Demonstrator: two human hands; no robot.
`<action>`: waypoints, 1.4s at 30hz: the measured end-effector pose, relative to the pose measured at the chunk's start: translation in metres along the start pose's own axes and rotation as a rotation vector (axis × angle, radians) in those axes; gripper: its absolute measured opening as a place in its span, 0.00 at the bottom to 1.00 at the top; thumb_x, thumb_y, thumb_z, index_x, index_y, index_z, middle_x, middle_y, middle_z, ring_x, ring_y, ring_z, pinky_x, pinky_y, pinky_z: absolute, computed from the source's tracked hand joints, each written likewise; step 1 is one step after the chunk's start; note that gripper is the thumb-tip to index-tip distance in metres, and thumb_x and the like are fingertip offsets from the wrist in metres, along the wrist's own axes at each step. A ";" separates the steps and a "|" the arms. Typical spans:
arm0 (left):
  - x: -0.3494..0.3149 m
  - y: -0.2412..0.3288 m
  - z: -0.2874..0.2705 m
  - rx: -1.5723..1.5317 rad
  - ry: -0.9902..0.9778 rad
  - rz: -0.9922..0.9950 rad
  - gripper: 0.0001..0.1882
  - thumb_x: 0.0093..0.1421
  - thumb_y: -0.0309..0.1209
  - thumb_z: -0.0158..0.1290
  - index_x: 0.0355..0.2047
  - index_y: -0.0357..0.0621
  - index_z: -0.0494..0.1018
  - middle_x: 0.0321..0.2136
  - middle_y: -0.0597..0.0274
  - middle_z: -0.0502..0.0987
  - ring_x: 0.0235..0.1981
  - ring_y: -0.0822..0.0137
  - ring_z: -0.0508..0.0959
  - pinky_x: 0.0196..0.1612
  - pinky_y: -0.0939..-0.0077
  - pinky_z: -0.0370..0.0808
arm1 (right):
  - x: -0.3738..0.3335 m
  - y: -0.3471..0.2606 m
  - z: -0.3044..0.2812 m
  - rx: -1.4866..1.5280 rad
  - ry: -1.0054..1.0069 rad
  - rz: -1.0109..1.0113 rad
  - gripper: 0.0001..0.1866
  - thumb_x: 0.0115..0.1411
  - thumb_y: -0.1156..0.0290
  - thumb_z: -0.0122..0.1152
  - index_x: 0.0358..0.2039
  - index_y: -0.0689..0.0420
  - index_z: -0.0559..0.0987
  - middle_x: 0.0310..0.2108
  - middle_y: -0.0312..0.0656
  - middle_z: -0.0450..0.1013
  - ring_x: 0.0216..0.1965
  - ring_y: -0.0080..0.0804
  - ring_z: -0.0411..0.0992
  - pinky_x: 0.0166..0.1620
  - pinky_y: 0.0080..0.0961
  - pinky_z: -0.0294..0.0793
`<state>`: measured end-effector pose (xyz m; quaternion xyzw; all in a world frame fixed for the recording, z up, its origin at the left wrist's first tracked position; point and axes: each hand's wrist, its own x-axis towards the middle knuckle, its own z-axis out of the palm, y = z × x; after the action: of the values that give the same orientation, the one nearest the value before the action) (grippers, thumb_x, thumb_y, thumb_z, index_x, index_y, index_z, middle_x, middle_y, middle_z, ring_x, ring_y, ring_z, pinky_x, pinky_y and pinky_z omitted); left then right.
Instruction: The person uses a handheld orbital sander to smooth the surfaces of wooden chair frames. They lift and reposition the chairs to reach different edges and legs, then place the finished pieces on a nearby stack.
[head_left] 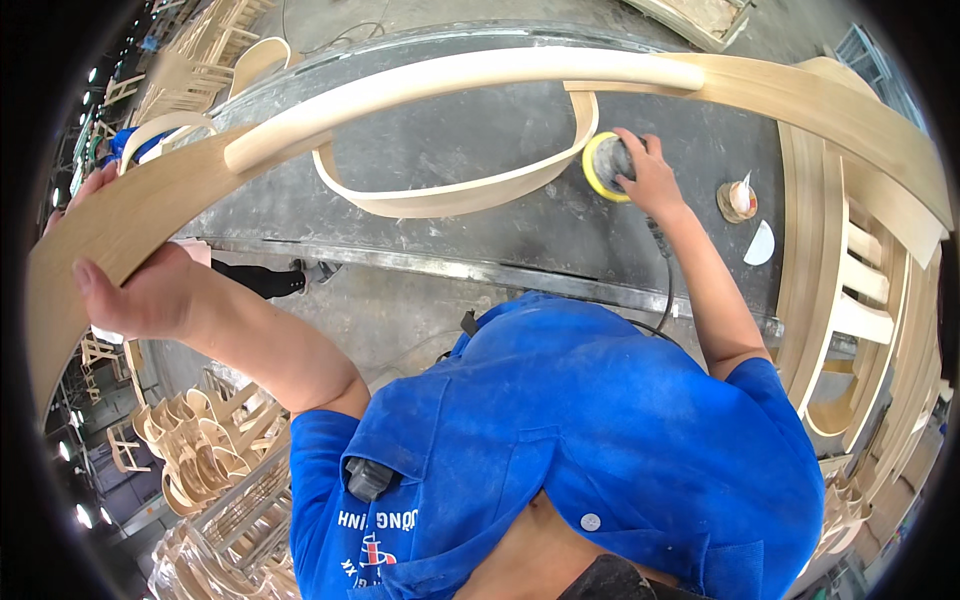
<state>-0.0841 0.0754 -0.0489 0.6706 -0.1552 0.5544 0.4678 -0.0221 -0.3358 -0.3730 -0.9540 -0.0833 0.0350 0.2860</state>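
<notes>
A long, curved pale wooden chair frame (470,72) spans the bench from left to right. Its thin bowed rail (440,203) hangs from the thicker round bar on the near side. My left hand (150,290) is closed around the broad flat left end of the frame, the thumb on top. In my right hand (652,185) is a round power sander (610,160) with a yellow rim. The sander's rim is beside the right bend of the thin rail; whether they touch I cannot tell. A dark cable (668,285) runs down from the sander toward my body.
The dark, dusty workbench (430,130) carries a small round container (738,203) and a white half-disc (760,243) at right. Stacked wooden frames (862,318) stand beyond its right edge. Chair parts (215,440) crowd the lower left. Another person's dark-clad leg (260,280) shows at left.
</notes>
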 end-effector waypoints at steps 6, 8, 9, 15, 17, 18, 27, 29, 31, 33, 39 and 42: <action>-0.002 0.001 -0.001 0.001 -0.013 0.031 0.34 0.50 0.47 0.49 0.49 0.31 0.59 0.34 0.33 0.75 0.40 0.47 0.77 0.47 0.55 0.74 | 0.014 -0.047 0.015 -0.079 -0.104 -0.189 0.40 0.49 0.75 0.66 0.61 0.37 0.63 0.54 0.56 0.58 0.41 0.57 0.74 0.46 0.41 0.76; -0.005 0.008 0.001 0.032 -0.015 0.044 0.35 0.51 0.48 0.48 0.50 0.30 0.58 0.34 0.35 0.76 0.40 0.48 0.77 0.47 0.56 0.74 | 0.012 -0.068 0.016 -0.073 -0.165 -0.238 0.39 0.49 0.75 0.66 0.61 0.37 0.64 0.54 0.56 0.58 0.41 0.56 0.74 0.45 0.41 0.76; -0.007 0.011 0.004 0.052 -0.014 0.051 0.36 0.51 0.48 0.48 0.50 0.29 0.57 0.33 0.35 0.76 0.40 0.48 0.77 0.48 0.57 0.74 | 0.011 -0.080 0.018 -0.090 -0.140 -0.322 0.38 0.50 0.77 0.63 0.61 0.38 0.64 0.53 0.55 0.59 0.40 0.56 0.74 0.44 0.40 0.77; -0.012 0.027 0.020 0.045 0.017 0.114 0.37 0.50 0.46 0.53 0.50 0.27 0.56 0.31 0.39 0.77 0.36 0.52 0.77 0.45 0.63 0.73 | 0.017 -0.161 0.038 -0.025 -0.281 -0.558 0.38 0.48 0.81 0.60 0.61 0.41 0.65 0.54 0.55 0.59 0.41 0.55 0.73 0.46 0.41 0.75; -0.014 0.033 0.023 0.026 -0.012 0.126 0.37 0.50 0.46 0.53 0.50 0.28 0.57 0.31 0.39 0.76 0.36 0.52 0.77 0.45 0.62 0.73 | 0.017 -0.186 0.044 -0.034 -0.300 -0.619 0.37 0.50 0.82 0.58 0.61 0.41 0.65 0.54 0.55 0.59 0.41 0.55 0.73 0.46 0.42 0.75; -0.015 0.035 0.025 0.025 -0.023 0.126 0.36 0.50 0.46 0.53 0.50 0.28 0.57 0.31 0.39 0.76 0.36 0.53 0.77 0.45 0.62 0.73 | 0.017 -0.197 0.046 -0.037 -0.312 -0.641 0.37 0.50 0.82 0.57 0.61 0.41 0.65 0.54 0.55 0.59 0.42 0.55 0.73 0.46 0.42 0.75; -0.016 0.040 0.029 0.007 -0.032 0.124 0.33 0.49 0.43 0.53 0.50 0.32 0.59 0.31 0.40 0.76 0.36 0.52 0.77 0.45 0.60 0.73 | 0.035 -0.249 0.053 0.076 -0.426 -0.647 0.36 0.53 0.83 0.52 0.61 0.38 0.64 0.58 0.54 0.57 0.49 0.55 0.70 0.52 0.43 0.72; -0.017 0.039 0.028 0.004 -0.035 0.103 0.34 0.47 0.45 0.52 0.48 0.32 0.59 0.32 0.40 0.76 0.38 0.52 0.77 0.47 0.61 0.73 | 0.033 -0.240 0.048 0.046 -0.405 -0.631 0.37 0.52 0.84 0.53 0.61 0.37 0.64 0.58 0.54 0.56 0.48 0.56 0.71 0.51 0.43 0.73; -0.019 0.037 0.027 0.006 -0.026 0.082 0.34 0.46 0.45 0.52 0.48 0.32 0.59 0.32 0.40 0.76 0.39 0.52 0.76 0.48 0.61 0.72 | 0.030 -0.228 0.038 -0.014 -0.481 -0.590 0.35 0.55 0.82 0.49 0.62 0.38 0.63 0.59 0.54 0.56 0.48 0.55 0.70 0.51 0.43 0.72; -0.019 0.035 0.026 -0.009 -0.023 0.076 0.34 0.47 0.45 0.52 0.48 0.32 0.60 0.32 0.41 0.76 0.39 0.52 0.76 0.49 0.60 0.72 | 0.028 -0.223 0.032 -0.075 -0.561 -0.537 0.34 0.56 0.81 0.47 0.63 0.39 0.63 0.59 0.54 0.56 0.49 0.54 0.70 0.52 0.44 0.72; -0.014 0.037 0.029 -0.037 -0.046 0.196 0.33 0.47 0.40 0.57 0.48 0.29 0.62 0.36 0.45 0.72 0.34 0.53 0.78 0.36 0.63 0.77 | 0.039 -0.259 0.043 0.024 -0.446 -0.664 0.31 0.57 0.79 0.47 0.61 0.39 0.65 0.58 0.54 0.56 0.50 0.51 0.71 0.51 0.41 0.73; -0.015 0.043 0.032 -0.060 -0.054 0.142 0.34 0.46 0.38 0.59 0.50 0.30 0.62 0.40 0.46 0.71 0.34 0.53 0.78 0.37 0.61 0.77 | 0.050 -0.289 0.060 0.060 -0.378 -0.696 0.31 0.56 0.79 0.48 0.60 0.40 0.65 0.58 0.53 0.57 0.50 0.49 0.71 0.50 0.40 0.74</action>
<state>-0.1015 0.0233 -0.0416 0.6583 -0.2314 0.5630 0.4429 -0.0204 -0.0567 -0.2649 -0.8366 -0.4518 0.1135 0.2882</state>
